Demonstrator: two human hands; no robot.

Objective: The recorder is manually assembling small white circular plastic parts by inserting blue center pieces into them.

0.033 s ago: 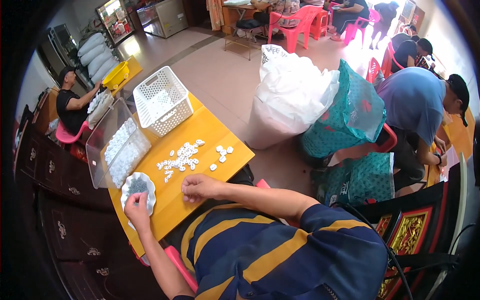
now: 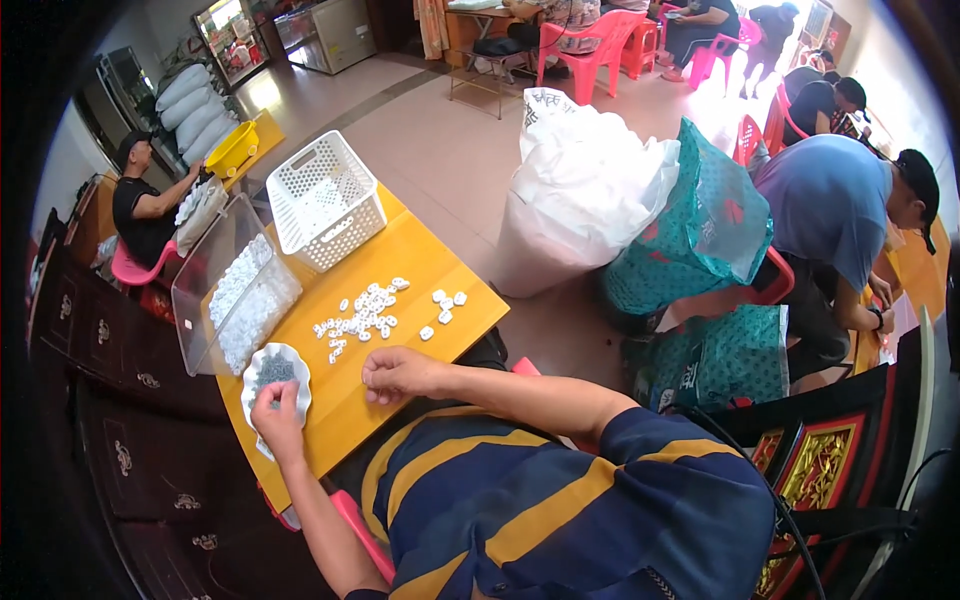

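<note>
My left hand (image 2: pixel 279 418) is over the near part of a white scalloped dish (image 2: pixel 302 372), thumb and fingertips pinched together; anything between them is too small to make out. Small grey pieces (image 2: pixel 274 369) are heaped in the dish, just beyond the fingertips. On the wooden table (image 2: pixel 430 270), near its front edge, my right hand (image 2: pixel 405 374) has its fingers curled closed, and their contents are hidden. Beyond that hand lies a loose spread of small white parts with dark holes (image 2: pixel 370 312). A smaller group of white pieces (image 2: pixel 443 310) sits to its right.
A clear bin (image 2: pixel 190 335) filled with small white parts stands left of the dish. Behind it is a white perforated basket (image 2: pixel 345 232). Right of the table stand a large white sack (image 2: pixel 570 190) and teal bags (image 2: pixel 690 240). Other people sit around the room.
My left hand has shifted very slightly at the dish. The right hand stays in place.
</note>
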